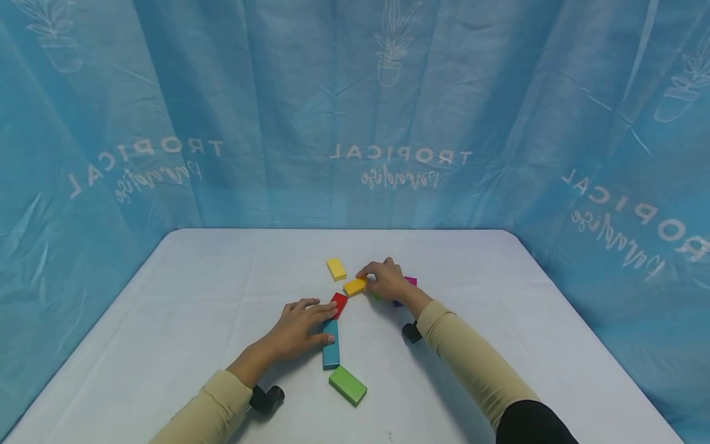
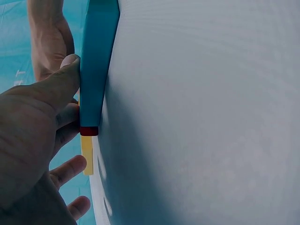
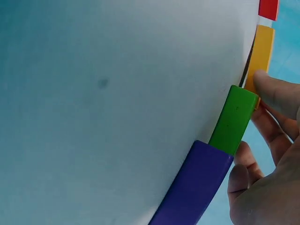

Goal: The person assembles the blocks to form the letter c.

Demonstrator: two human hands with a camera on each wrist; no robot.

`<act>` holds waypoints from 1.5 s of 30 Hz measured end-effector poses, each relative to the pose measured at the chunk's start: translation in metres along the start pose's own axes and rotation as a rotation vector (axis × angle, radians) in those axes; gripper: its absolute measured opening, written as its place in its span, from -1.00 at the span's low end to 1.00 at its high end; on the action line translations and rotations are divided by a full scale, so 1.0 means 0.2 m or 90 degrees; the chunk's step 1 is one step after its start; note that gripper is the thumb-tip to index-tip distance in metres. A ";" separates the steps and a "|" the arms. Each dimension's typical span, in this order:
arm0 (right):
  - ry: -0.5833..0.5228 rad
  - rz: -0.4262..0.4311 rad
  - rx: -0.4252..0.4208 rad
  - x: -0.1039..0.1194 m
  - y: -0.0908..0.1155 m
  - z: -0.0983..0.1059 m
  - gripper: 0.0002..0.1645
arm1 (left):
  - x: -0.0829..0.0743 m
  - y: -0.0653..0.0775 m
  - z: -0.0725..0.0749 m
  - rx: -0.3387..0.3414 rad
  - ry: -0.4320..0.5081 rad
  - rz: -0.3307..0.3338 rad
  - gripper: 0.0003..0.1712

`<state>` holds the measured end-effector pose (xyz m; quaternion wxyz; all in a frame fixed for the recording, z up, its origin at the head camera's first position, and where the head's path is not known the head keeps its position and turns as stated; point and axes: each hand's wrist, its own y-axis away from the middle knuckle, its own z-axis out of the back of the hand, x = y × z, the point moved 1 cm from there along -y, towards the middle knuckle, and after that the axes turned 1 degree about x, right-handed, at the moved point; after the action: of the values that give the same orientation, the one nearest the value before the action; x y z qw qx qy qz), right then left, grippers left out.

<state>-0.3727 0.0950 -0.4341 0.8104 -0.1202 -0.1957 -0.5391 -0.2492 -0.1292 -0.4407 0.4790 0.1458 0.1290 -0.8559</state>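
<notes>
My left hand (image 1: 299, 330) lies over a red block (image 1: 340, 301) and a blue block (image 1: 331, 354) set end to end. Its fingers reach onto the red one, and the thumb touches the blue one. In the left wrist view the thumb and fingers rest along the blue block (image 2: 98, 61), with the red end below it. Farther off, my right hand (image 1: 388, 282) pinches an orange block (image 1: 352, 287) by its right end. The right wrist view shows the thumb on this orange block (image 3: 262, 47), beside a green block (image 3: 234, 117) and a purple block (image 3: 192, 187).
A yellow block (image 1: 336, 269) lies behind the orange one. Nearer me, a larger green block (image 1: 347, 385) sits at an angle by the blue block's near end. A magenta block (image 1: 411, 280) shows past my right wrist. Blue curtains (image 1: 355, 203) surround the white table (image 1: 222, 265).
</notes>
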 end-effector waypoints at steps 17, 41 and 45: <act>-0.001 -0.039 0.016 0.01 0.02 -0.02 -0.67 | -0.01 0.00 -0.01 -0.004 0.001 0.008 -0.26; -0.002 -0.052 0.015 0.00 0.01 -0.02 -0.68 | 0.00 -0.02 -0.02 -0.003 -0.005 0.012 -0.26; -0.003 -0.053 0.020 -0.01 0.01 -0.02 -0.69 | -0.01 -0.01 -0.01 0.001 0.007 0.007 -0.25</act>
<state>-0.3700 0.0948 -0.4390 0.7884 -0.1002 -0.2111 -0.5691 -0.2506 -0.1265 -0.4409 0.4827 0.1515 0.1303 -0.8527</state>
